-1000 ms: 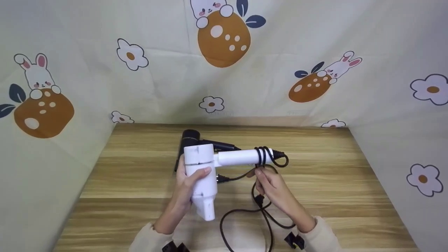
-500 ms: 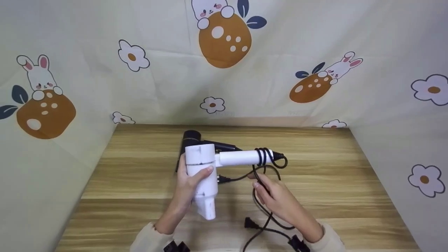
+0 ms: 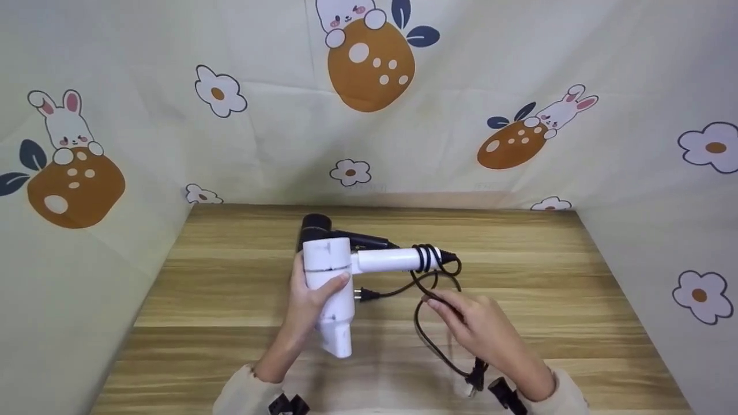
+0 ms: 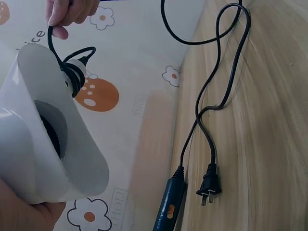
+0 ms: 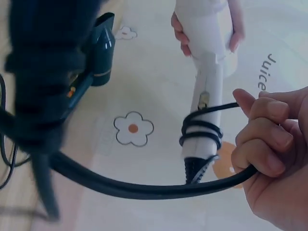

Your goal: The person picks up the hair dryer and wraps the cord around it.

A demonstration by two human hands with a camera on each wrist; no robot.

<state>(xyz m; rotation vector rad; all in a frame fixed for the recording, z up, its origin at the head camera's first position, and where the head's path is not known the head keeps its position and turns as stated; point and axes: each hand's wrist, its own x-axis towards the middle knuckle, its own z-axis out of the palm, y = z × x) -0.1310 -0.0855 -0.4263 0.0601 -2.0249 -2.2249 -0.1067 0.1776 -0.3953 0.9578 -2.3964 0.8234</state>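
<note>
1. The left hand [image 3: 308,300] grips the barrel of a white hair dryer [image 3: 337,308], with the thumb lying across it; this dryer is in the air above the wooden table [image 3: 230,288].
2. The right hand [image 3: 478,323] has its fingers curled around the black cord [image 5: 144,192] of the same dryer. Several turns of this cord are around the end of the handle.
3. In the head view, a plug [image 3: 475,374] hangs below the right hand, and a dark hair dryer [image 3: 315,227] lies on the table, partly behind the white one.
4. Only the left wrist view looks into the flared nozzle [image 4: 82,163] of the white dryer. It also shows clearly an orange switch [image 4: 171,211] on the dark handle and, near it, a two-pin plug [image 4: 210,185] lying on the table.
5. Only the right wrist view shows the slide switch [image 5: 204,100] on the white handle. Close to this camera, a blurred dark shape [image 5: 45,86] covers part of the scene.
</note>
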